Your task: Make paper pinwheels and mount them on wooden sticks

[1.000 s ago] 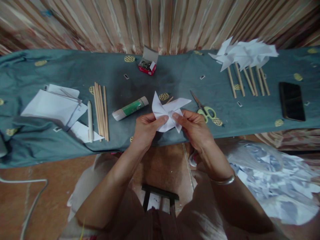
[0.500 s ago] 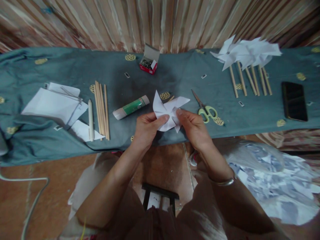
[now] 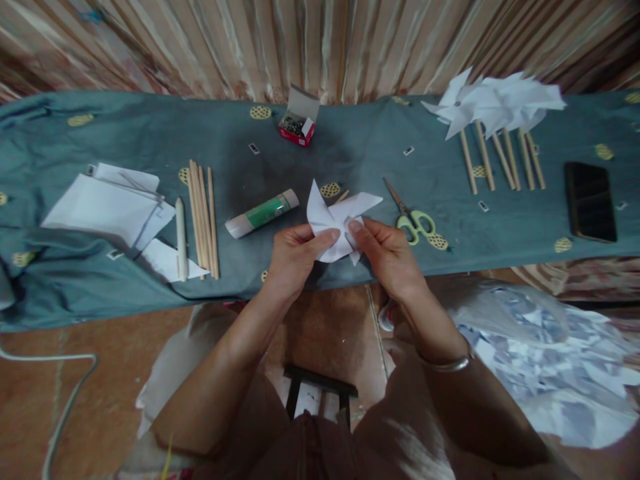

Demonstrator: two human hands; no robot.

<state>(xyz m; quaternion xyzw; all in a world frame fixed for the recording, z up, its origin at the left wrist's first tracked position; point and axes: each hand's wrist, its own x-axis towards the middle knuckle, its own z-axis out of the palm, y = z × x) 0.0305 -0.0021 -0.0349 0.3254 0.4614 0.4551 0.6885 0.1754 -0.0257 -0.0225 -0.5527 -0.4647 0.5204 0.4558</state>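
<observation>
A white paper pinwheel [image 3: 337, 217] is held between both hands over the front part of the cloth-covered table. My left hand [image 3: 299, 257] pinches its left side, thumb on top near the centre. On the right side, my right hand [image 3: 387, 253] grips a folded blade between thumb and fingers. The tip of a wooden stick [image 3: 343, 196] shows just behind the paper; the rest of it is hidden. Scissors with light green handles [image 3: 410, 217] lie right of my right hand, and a green and white glue stick [image 3: 263, 213] lies left of the pinwheel.
An open red box of small metal pieces [image 3: 299, 127] stands at the back. Paper sheets [image 3: 105, 210], a white pen-like tool [image 3: 181, 240] and wooden sticks [image 3: 203, 223] lie left. Finished pinwheels [image 3: 500, 107] and a phone [image 3: 591, 201] lie right. A bag of paper scraps [image 3: 555, 367] sits below.
My right thumb has shifted slightly to the left on the pinwheel's right blade. The pinwheel and my left hand stay almost where they were.
</observation>
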